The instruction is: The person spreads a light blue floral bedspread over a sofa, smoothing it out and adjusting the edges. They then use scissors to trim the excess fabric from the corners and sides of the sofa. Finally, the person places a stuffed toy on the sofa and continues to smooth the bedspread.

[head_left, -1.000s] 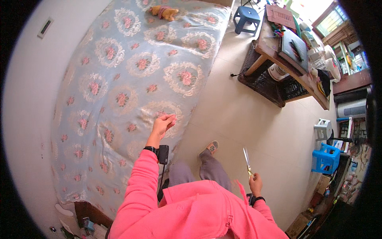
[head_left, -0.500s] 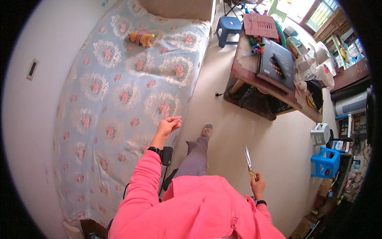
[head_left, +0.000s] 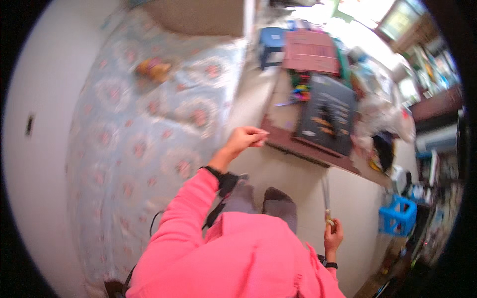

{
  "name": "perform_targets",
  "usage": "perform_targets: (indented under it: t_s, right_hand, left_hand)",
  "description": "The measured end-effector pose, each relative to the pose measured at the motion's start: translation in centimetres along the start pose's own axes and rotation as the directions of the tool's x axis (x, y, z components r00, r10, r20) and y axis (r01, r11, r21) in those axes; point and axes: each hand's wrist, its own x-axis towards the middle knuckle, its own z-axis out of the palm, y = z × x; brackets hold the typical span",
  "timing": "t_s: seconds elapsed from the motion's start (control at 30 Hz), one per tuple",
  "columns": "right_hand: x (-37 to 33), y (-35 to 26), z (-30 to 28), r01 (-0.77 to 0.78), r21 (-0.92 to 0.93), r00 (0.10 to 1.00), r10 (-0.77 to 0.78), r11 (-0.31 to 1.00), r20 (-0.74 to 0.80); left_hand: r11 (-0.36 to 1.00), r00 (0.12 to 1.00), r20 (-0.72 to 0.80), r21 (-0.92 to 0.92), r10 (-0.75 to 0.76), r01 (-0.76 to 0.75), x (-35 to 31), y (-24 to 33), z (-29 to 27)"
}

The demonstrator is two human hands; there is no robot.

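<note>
My right hand (head_left: 334, 236) is closed round the gold-coloured handles of a pair of scissors (head_left: 327, 214), held low at my right side. The long metal blades point away from me, toward the table's near edge, and look blurred. In front of my body, my left hand (head_left: 243, 139) is raised with its fingers pinched together. Whatever they hold, if anything, is too small to make out. That hand appears near the left corner of a brown table (head_left: 279, 138), but I cannot tell whether it touches it.
On the table lie a flat black case (head_left: 325, 116), a pink board (head_left: 310, 52) and clear plastic bags (head_left: 380, 114). A flower-patterned bed (head_left: 114, 164) with a plush toy (head_left: 154, 69) fills the left. Stools stand about: dark blue (head_left: 272, 44) behind, light blue (head_left: 397, 216) at right.
The table has come closer and the view has shifted forward. My left hand has moved right, from over the bed's edge toward the table. The scissors stay in my right hand.
</note>
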Motion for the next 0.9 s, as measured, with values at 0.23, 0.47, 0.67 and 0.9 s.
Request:
perform_targets:
  t_s: [0.23,0.47,0.67,0.9]
  right_hand:
    - [8.8,0.4,-9.2,0.228,-0.284,0.962,-0.261,0.931,-0.083]
    - [18.8,5.1,-20.1,0.275,-0.249,0.919,-0.330,0.929,-0.216]
    - [21.9,9.3,-23.4,0.150,-0.250,0.937,-0.218,0.957,-0.272]
    - [21.8,11.8,-23.4,0.038,-0.233,0.937,-0.116,0.972,-0.331]
  left_hand:
    - [0.960,0.958,0.275,0.281,-0.077,-0.003,9.1,6.8,19.0]
    - [0.824,0.817,0.577,0.455,0.016,-0.337,24.1,10.6,47.0]
    - [0.640,0.781,0.624,0.604,-0.010,-0.474,34.7,8.2,61.8]
    - [0.501,0.671,0.732,0.628,-0.120,-0.596,38.6,6.0,64.6]
